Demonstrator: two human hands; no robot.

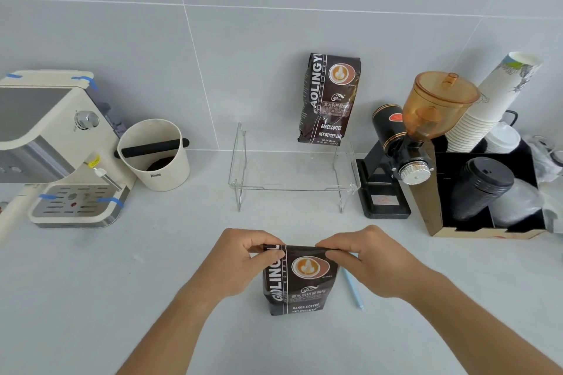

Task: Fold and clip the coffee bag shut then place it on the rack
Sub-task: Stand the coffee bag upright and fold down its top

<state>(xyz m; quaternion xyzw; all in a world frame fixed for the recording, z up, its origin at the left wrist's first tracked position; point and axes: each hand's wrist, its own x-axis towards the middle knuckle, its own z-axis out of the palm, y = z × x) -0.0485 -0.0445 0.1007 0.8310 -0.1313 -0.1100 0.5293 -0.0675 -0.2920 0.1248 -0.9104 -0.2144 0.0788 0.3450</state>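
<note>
A dark brown coffee bag (300, 281) stands upright on the counter in front of me. My left hand (243, 259) pinches its top left corner and my right hand (365, 259) pinches its top right corner, and the top edge is folded over flat. A pale blue clip (353, 289) lies on the counter just right of the bag, partly under my right hand. The clear acrylic rack (292, 189) stands behind, and a second, identical coffee bag (330, 99) stands on its far right side against the wall.
A cream espresso machine (58, 146) sits at the left with a cream knock box (155, 155) beside it. Right of the rack stand a black grinder with an amber hopper (408, 143), a stack of paper cups (490, 103) and a black box of lids (487, 192).
</note>
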